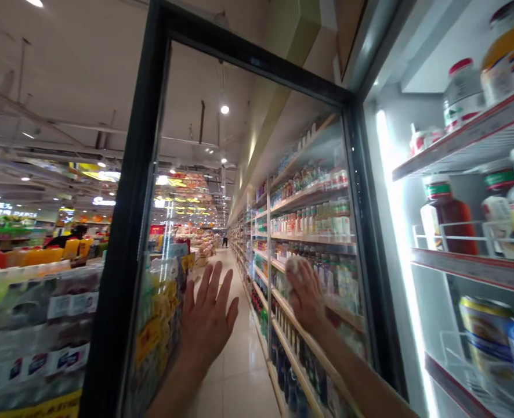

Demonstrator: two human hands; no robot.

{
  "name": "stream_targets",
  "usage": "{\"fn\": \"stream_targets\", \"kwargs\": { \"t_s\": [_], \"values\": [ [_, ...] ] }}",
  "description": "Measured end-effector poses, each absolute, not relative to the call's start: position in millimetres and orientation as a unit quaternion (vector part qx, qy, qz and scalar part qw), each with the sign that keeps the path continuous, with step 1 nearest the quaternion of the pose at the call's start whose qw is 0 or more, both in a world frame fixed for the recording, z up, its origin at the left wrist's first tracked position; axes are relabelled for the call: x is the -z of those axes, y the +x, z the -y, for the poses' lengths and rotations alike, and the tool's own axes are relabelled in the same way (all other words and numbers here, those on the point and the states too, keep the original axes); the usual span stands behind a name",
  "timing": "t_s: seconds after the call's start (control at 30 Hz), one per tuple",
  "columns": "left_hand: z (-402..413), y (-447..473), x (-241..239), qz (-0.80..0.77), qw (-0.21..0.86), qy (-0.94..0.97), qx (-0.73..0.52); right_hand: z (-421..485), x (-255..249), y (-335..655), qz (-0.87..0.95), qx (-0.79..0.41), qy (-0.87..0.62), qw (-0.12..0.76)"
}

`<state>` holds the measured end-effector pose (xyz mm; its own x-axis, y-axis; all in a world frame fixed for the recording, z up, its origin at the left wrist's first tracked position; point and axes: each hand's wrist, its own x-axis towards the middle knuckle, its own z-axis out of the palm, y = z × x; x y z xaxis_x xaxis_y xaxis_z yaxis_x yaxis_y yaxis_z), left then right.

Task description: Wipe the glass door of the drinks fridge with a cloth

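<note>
A glass cooler door with a black frame [126,209] stands swung open in front of me. My left hand [209,316] is raised flat at the glass, its fingers spread and nothing in it. To its right, my right hand [307,299] presses a crumpled white cloth [298,268] against the pane; its fingers lie over the cloth and partly hide it. Motion slightly blurs this hand. Through the pane, or mirrored in it, shelves of bottles [311,220] and a long aisle show behind both hands.
On the right is the lit cooler interior, with a dark red bottle [457,217] and a yellow-and-blue can [485,328] on its shelves. Packs of bottled drinks [43,348] are stacked left of the door. The shop floor [235,360] shows through the glass.
</note>
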<state>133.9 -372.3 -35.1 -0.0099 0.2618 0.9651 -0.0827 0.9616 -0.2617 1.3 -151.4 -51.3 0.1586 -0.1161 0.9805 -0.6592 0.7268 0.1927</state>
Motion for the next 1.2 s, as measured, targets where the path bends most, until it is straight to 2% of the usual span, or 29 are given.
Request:
{"fn": "stream_targets", "kwargs": {
  "t_s": [0.07, 0.13, 0.17, 0.27, 0.33, 0.43, 0.5, 0.67, 0.7, 0.83, 0.87, 0.97, 1.03, 1.13, 1.2],
  "values": [
    [370.7, 134.3, 34.8, 0.699, 0.703, -0.064, -0.113, 143.8, 47.0, -4.1, 0.601, -0.302, 0.164, 0.721],
    [369.6, 134.6, 34.5, 0.702, 0.701, -0.062, -0.107, 144.8, 44.8, -4.8, 0.588, -0.35, 0.095, 0.723],
    [369.5, 134.6, 34.5, 0.703, 0.7, -0.062, -0.107, 149.0, 46.0, -2.6, 0.595, -0.329, 0.128, 0.722],
    [371.3, 134.3, 34.7, 0.702, 0.701, -0.062, -0.113, 160.9, 54.2, 5.9, 0.617, -0.155, 0.356, 0.684],
    [372.5, 134.2, 35.0, 0.7, 0.701, -0.066, -0.119, 156.9, 54.1, 5.3, 0.609, -0.133, 0.378, 0.685],
    [371.8, 134.7, 34.9, 0.698, 0.704, -0.07, -0.116, 143.9, 42.7, -0.9, 0.586, -0.29, 0.175, 0.737],
    [370.5, 135.4, 34.5, 0.698, 0.704, -0.072, -0.109, 146.1, 38.0, 1.3, 0.58, -0.335, 0.11, 0.734],
    [370.1, 137.2, 33.9, 0.699, 0.705, -0.071, -0.102, 162.3, 49.6, 12.4, 0.62, -0.128, 0.378, 0.676],
    [370.3, 137.4, 34.0, 0.698, 0.705, -0.072, -0.105, 158.9, 49.9, 9.8, 0.616, -0.142, 0.363, 0.685],
    [369.3, 137.4, 34.2, 0.696, 0.707, -0.075, -0.1, 145.9, 43.6, -0.6, 0.597, -0.336, 0.109, 0.721],
    [368.8, 137.3, 34.1, 0.695, 0.708, -0.077, -0.096, 147.9, 44.2, 0.8, 0.6, -0.334, 0.114, 0.717],
    [368.1, 136.8, 34.0, 0.69, 0.715, -0.078, -0.084, 158.7, 53.5, 9.6, 0.624, -0.176, 0.328, 0.687],
    [368.2, 136.7, 33.9, 0.686, 0.718, -0.079, -0.086, 158.4, 57.3, 10.8, 0.616, -0.126, 0.38, 0.678],
    [368.5, 136.8, 33.7, 0.684, 0.718, -0.08, -0.101, 150.2, 50.4, 5.4, 0.591, -0.275, 0.199, 0.731],
    [368.7, 137.0, 33.4, 0.686, 0.716, -0.078, -0.104, 152.2, 45.1, 5.6, 0.584, -0.338, 0.127, 0.727]
  ]
}}
